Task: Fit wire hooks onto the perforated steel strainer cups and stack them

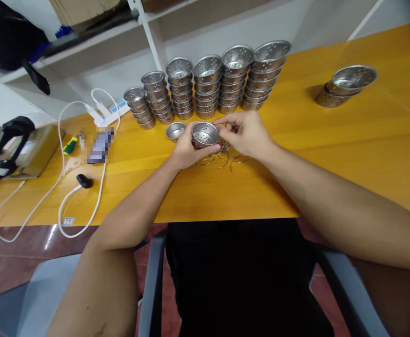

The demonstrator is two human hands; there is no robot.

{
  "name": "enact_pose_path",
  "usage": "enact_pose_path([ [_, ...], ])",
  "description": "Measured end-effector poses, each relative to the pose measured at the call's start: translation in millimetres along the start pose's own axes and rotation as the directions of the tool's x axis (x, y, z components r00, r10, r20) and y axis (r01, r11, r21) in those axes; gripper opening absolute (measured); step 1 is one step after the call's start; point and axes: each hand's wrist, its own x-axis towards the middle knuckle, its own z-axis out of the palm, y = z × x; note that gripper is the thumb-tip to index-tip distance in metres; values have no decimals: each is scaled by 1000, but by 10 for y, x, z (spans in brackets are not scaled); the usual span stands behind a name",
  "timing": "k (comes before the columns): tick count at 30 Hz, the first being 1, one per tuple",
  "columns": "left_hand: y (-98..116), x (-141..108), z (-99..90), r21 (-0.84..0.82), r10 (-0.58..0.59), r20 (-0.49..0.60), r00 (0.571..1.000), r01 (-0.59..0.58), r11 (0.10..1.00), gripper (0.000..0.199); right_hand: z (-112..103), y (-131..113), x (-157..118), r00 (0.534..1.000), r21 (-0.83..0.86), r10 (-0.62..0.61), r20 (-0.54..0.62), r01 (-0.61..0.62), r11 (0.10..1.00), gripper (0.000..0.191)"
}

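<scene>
My left hand (186,150) is closed around a small perforated metal cup (205,134), its mouth tilted up toward me. At the cup's right rim, my right hand (245,132) has thumb and forefinger pinched together; what lies between these fingertips is too small to make out. Several curved metal wires (240,159) lie on the table below both hands. Just left of the held cup, another perforated cup (175,131) stands on the table, partly behind my left hand.
Several stacks of perforated cups (207,89) line the back of the yellow table (331,173). Two nested cups (348,84) stand far right. At left are a phone (100,146), white cables (101,187), a power strip (115,113), a black plug-like piece (84,181) and a cardboard box (45,152).
</scene>
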Motion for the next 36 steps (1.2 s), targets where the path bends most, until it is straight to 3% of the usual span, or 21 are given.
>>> enact_pose_path([
  [12,108,1,12,47,26,-40,999,-24,999,109,103,-82,-49,999,-33,41,-26,-42,999,12],
  [21,106,3,27,18,12,-48,999,-12,1000,108,135,-3,-42,998,24,27,-56,-25,999,22],
  [28,257,16,1,31,-20,-47,999,22,999,114,211,12,-49,996,93,39,-84,-32,995,29],
  [31,332,23,-13,-38,-96,-61,994,93,995,107,166,-51,-34,999,221,11,-35,-4,975,29],
  [36,386,49,-52,-221,-221,-7,975,214,951,97,-46,-179,9,985,399,-73,155,5,917,59],
])
